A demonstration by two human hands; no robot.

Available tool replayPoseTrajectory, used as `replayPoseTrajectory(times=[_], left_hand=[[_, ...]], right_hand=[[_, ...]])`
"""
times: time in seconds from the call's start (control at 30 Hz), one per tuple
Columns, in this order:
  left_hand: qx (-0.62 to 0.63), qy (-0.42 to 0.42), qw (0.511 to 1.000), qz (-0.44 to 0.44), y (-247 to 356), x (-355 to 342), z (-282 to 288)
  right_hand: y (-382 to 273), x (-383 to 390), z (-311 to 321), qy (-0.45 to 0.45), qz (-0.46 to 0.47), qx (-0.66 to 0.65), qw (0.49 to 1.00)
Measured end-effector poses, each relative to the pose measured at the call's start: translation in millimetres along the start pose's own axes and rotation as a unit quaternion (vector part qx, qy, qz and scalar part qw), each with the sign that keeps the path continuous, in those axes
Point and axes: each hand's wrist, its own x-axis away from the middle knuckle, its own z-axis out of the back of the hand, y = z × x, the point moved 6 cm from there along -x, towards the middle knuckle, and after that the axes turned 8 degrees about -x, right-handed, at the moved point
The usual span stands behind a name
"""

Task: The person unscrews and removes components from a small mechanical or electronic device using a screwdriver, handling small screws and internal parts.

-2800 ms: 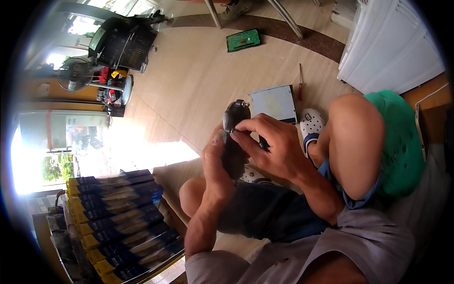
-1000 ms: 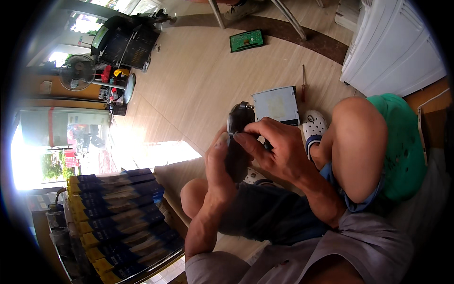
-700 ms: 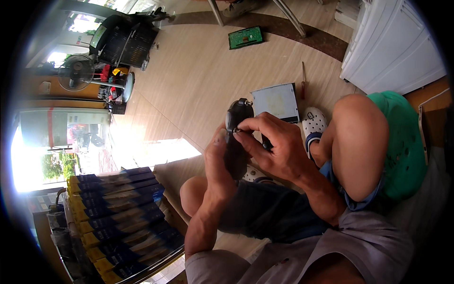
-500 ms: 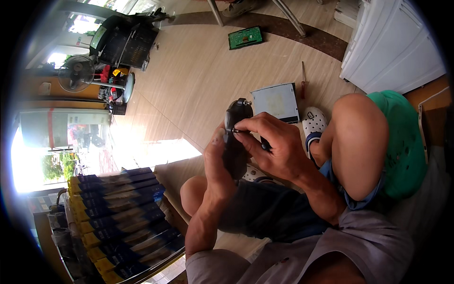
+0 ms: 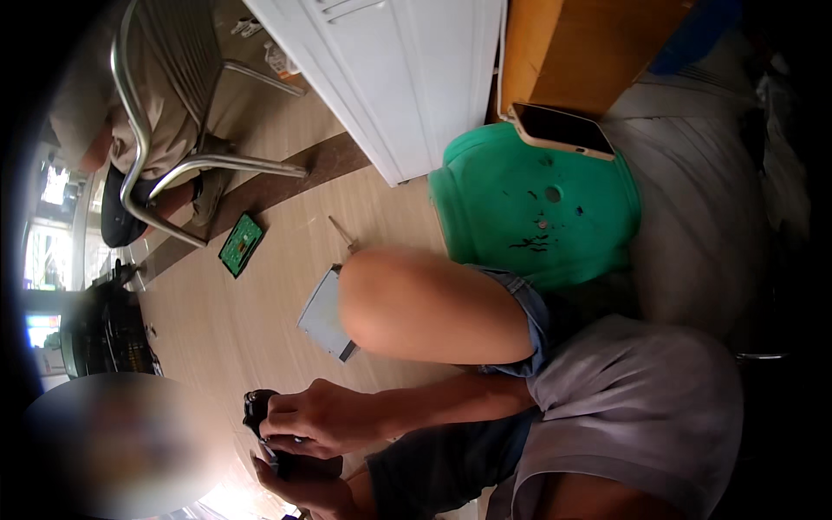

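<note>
At the lower left, my left hand (image 5: 308, 492) is closed round a black device (image 5: 255, 407) with a rounded end, its kind unclear. My right hand (image 5: 325, 418) is over it, with bent fingers pressed together close to the device. A small dark, shiny end (image 5: 299, 439) shows between those fingers, and the rest of that piece is hidden. Beyond my bare knee (image 5: 425, 303), a flat grey metal case (image 5: 322, 316) lies on the floor, partly covered by the knee. Near it is a thin screwdriver (image 5: 341, 230), its handle mostly hidden.
A green plastic stool (image 5: 511, 191) beside my knee carries a phone (image 5: 565, 132). A green circuit board (image 5: 241, 244) lies near a metal chair (image 5: 208, 165) where a person sits. A white cabinet (image 5: 399, 78) and wooden furniture (image 5: 572, 52) stand at the back. A blurred patch covers the lower left.
The view has swung right, so my hands now appear at the lower left and the stool with the phone is in full sight. Both hands keep their hold near the black device.
</note>
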Motion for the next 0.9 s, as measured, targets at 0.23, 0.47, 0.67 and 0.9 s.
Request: replayPoseTrajectory(times=[0.23, 0.47, 0.67, 0.9], left_hand=[[0.033, -0.03, 0.999, -0.028, -1.4, 1.7, -5.4], [-0.067, -0.032, 0.997, -0.001, 1.8, -6.3, 11.0], [0.008, -0.016, 1.0, -0.01, 1.6, -5.0, 0.3], [-0.093, -0.124, 0.987, -0.053, 4.2, -0.3, 0.0]], right_hand=[[5.5, 5.1, -3.3, 0.006, -0.04, -0.028, 0.999], [9.0, -7.8, -4.9, -0.032, -0.164, -0.076, 0.983], [9.9, -6.5, -4.7, 0.028, -0.125, -0.045, 0.991], [5.6, -3.8, -2.0, -0.015, -0.137, -0.032, 0.99]])
